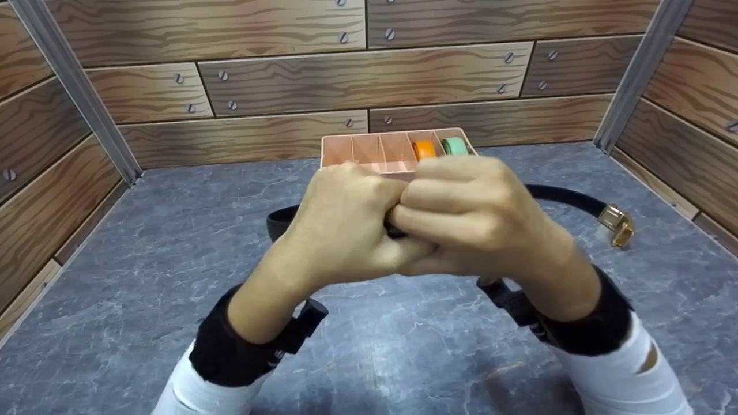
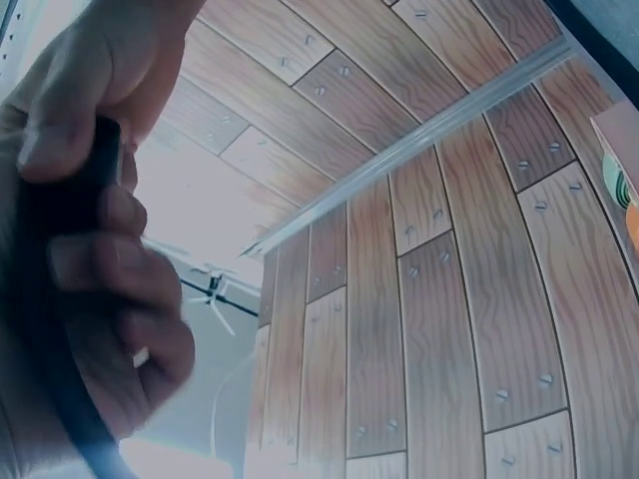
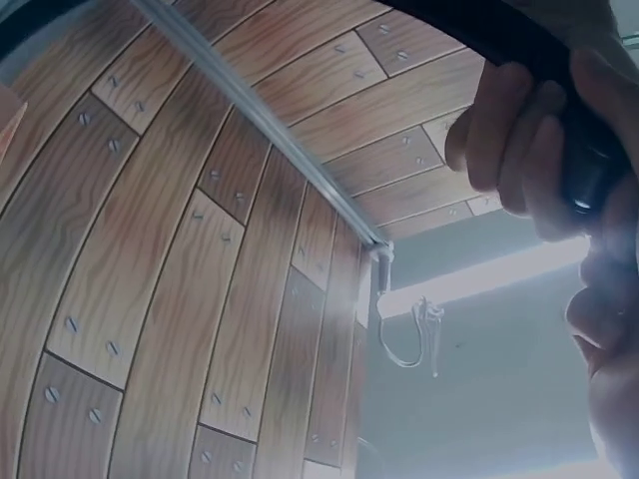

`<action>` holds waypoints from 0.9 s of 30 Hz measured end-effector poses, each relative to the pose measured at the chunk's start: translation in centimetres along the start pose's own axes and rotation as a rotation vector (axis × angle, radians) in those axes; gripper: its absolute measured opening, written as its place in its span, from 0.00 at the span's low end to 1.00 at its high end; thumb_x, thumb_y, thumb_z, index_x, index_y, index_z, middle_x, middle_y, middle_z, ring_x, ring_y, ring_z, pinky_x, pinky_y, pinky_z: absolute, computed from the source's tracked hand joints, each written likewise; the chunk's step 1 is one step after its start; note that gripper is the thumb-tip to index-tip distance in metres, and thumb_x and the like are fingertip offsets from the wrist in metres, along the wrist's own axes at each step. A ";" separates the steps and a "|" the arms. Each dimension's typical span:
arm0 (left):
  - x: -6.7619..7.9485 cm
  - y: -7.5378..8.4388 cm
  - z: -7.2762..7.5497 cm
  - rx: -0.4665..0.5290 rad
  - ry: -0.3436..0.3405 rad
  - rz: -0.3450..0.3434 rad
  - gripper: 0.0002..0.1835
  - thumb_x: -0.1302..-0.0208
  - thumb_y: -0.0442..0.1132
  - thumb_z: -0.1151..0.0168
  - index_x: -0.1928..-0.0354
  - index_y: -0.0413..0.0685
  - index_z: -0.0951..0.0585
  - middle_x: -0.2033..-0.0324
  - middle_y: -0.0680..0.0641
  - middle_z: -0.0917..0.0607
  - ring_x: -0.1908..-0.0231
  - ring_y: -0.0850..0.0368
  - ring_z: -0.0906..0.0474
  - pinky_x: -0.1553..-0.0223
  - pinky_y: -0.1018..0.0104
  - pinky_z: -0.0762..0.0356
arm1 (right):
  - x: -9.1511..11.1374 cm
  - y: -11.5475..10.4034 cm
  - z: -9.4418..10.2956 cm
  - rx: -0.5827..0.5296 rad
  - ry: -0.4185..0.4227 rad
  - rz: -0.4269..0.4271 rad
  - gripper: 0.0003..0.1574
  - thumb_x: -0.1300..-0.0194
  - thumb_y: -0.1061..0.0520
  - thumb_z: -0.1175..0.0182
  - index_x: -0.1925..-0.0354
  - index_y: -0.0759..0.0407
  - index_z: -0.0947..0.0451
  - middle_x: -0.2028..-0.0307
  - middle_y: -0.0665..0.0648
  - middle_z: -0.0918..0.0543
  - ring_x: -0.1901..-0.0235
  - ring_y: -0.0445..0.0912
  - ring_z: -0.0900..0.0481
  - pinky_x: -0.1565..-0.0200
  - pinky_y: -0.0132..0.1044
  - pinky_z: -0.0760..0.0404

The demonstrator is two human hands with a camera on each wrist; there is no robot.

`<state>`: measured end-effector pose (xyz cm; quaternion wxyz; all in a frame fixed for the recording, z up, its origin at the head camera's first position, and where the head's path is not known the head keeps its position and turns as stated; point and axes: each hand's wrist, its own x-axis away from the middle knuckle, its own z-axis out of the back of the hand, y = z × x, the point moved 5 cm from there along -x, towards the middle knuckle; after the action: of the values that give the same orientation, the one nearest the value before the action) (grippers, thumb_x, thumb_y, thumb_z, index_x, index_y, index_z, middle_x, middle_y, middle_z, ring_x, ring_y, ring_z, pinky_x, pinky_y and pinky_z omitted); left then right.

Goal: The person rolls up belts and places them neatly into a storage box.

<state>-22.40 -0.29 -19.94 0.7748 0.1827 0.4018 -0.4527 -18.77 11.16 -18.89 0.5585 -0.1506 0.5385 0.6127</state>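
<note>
A black belt [image 1: 568, 197] runs through both hands, which meet in front of me above the table. My left hand [image 1: 340, 225] grips it with curled fingers; in the left wrist view the black strap [image 2: 62, 374] crosses the palm under the thumb. Fingers of my right hand [image 1: 478, 216] also curl round the belt, whose rounded dark end [image 3: 589, 185] shows in the right wrist view. The gold buckle [image 1: 616, 223] hangs out at the right. A black loop of the belt shows left of the left hand. The stretch between the palms is mostly hidden.
Behind the hands stands a pink divided box [image 1: 336, 150]. An orange roll [image 1: 425, 149] and a mint green roll [image 1: 455, 146] sit in its right compartments. Wood-patterned walls [image 1: 369, 75] enclose the grey marbled table [image 1: 173, 259] at the back and sides.
</note>
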 end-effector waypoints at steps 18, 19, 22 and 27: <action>-0.3 -1.1 0.2 0.035 0.079 0.066 0.24 0.58 0.67 0.30 0.85 0.59 0.26 0.91 0.61 0.33 0.88 0.66 0.40 0.84 0.68 0.42 | -0.1 0.6 0.0 0.071 -0.037 -0.023 0.24 0.47 0.42 0.27 0.65 0.61 0.14 0.73 0.53 0.19 0.71 0.52 0.26 0.67 0.44 0.29; -0.4 -0.9 0.3 0.017 0.083 0.059 0.26 0.59 0.70 0.30 0.86 0.59 0.27 0.91 0.62 0.33 0.88 0.67 0.41 0.83 0.67 0.42 | 0.0 0.6 0.1 0.057 -0.032 -0.019 0.23 0.44 0.42 0.29 0.65 0.61 0.14 0.73 0.53 0.19 0.71 0.52 0.26 0.67 0.44 0.29; -0.5 -0.1 0.6 0.043 0.091 -0.002 0.30 0.61 0.77 0.31 0.85 0.61 0.26 0.89 0.64 0.31 0.87 0.71 0.41 0.80 0.69 0.43 | 0.3 0.8 0.3 -0.044 0.038 -0.018 0.24 0.34 0.41 0.36 0.65 0.61 0.13 0.76 0.52 0.21 0.75 0.51 0.29 0.69 0.42 0.32; -0.4 0.6 1.2 0.263 0.116 -0.103 0.32 0.41 0.77 0.48 0.78 0.56 0.22 0.84 0.61 0.25 0.85 0.70 0.36 0.81 0.72 0.40 | 0.8 1.1 0.5 -0.170 0.198 -0.034 0.23 0.41 0.42 0.30 0.65 0.61 0.11 0.81 0.52 0.23 0.78 0.49 0.34 0.71 0.39 0.35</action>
<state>-21.44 -0.49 -18.96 0.6955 0.2877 0.3918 -0.5292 -19.80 12.21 -18.81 0.4980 -0.2664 0.5344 0.6288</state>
